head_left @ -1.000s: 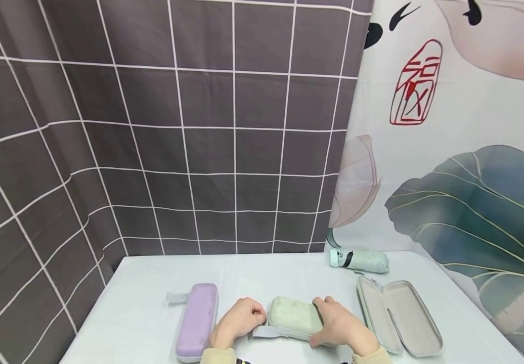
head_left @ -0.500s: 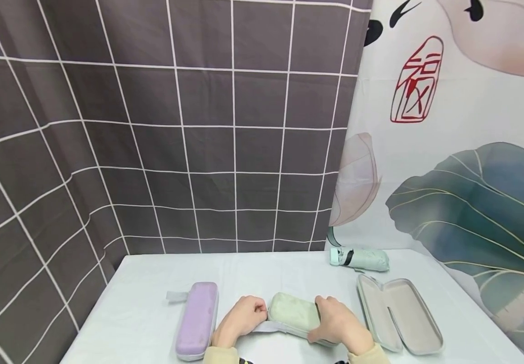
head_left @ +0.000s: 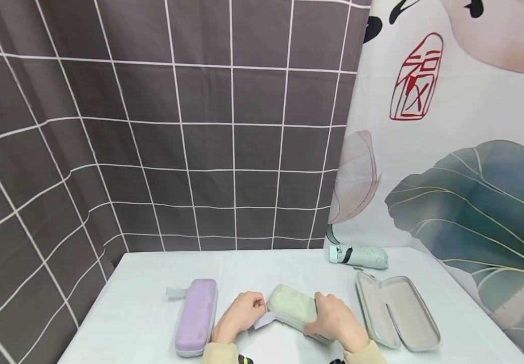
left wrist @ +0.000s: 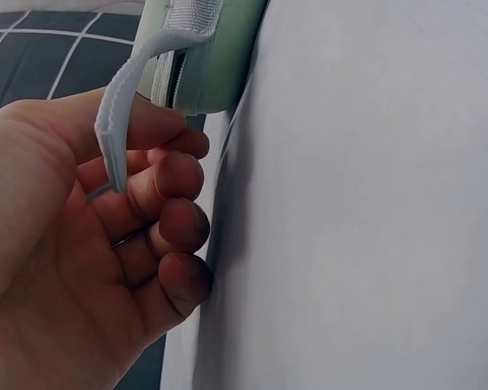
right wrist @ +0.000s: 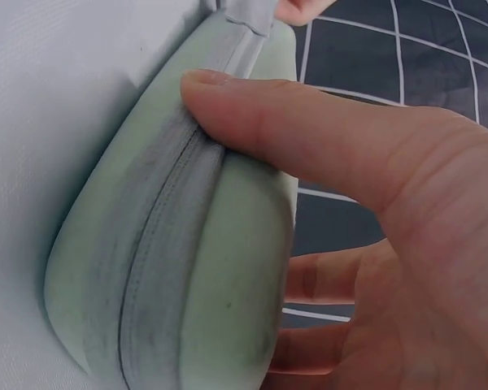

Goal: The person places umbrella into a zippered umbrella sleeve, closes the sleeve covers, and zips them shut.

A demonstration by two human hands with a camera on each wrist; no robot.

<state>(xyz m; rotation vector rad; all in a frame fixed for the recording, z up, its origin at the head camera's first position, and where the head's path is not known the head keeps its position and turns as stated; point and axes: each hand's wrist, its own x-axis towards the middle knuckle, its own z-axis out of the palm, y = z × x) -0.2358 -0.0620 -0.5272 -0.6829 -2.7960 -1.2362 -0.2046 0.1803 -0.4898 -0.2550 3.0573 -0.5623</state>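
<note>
Wrist views showed the nearest detail: the left hand (left wrist: 89, 244) had its fingers curled around a grey webbing strap (left wrist: 118, 114) that ran from the end of a pale green zip case (left wrist: 203, 49), while the right hand (right wrist: 374, 227) clasped the case (right wrist: 179, 244) from the side, thumb lying along the grey zipper seam (right wrist: 150, 268) and the other fingers wrapped behind it. From the head camera, the green case (head_left: 291, 308) lay near the front edge of the white table (head_left: 134, 313), held between the left hand (head_left: 239, 318) and the right hand (head_left: 335, 321), its strap end lifted slightly toward the left.

Judged from the grip, the step in hand was steadying the shut case and taking up its strap end, with the zipper not yet run open. The next move would likely call for the right hand to hold the body firm while the left found the zipper pull near the strap.

Just left lay a closed lilac case (head_left: 195, 316); to the right, an open grey case (head_left: 396, 308). Farther back, a folded mint umbrella (head_left: 357, 256) rested by the printed curtain (head_left: 448, 151) and the grid-patterned backdrop (head_left: 175, 126).
</note>
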